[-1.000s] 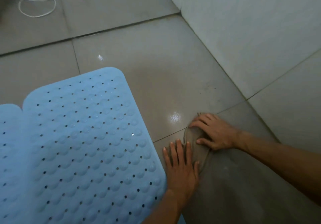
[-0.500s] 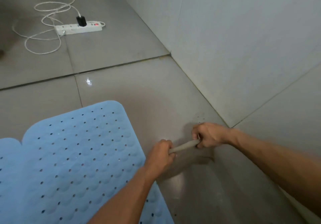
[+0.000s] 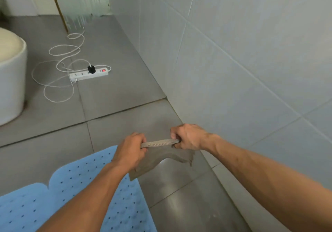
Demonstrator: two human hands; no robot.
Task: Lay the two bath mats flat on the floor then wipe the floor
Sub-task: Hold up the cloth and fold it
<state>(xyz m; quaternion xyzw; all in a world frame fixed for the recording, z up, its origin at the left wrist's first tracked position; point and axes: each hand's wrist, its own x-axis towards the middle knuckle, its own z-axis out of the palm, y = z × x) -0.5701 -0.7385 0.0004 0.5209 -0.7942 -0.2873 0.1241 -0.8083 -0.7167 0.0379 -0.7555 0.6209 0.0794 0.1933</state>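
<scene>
Cloth (image 3: 158, 157), grey-brown: held above the floor (image 3: 111, 122), top edge stretched taut between both hands, remainder hanging below them.
Left hand (image 3: 130, 151): grip curled round the cloth's left end.
Right hand (image 3: 188, 137): grip curled round its right end, near the tiled wall (image 3: 233, 60).
Bath mat (image 3: 75, 192), blue, perforated: flat on the floor, under the left forearm.
Power strip (image 3: 89, 73), white, with looped cord (image 3: 59, 77): on the floor, well apart.
</scene>
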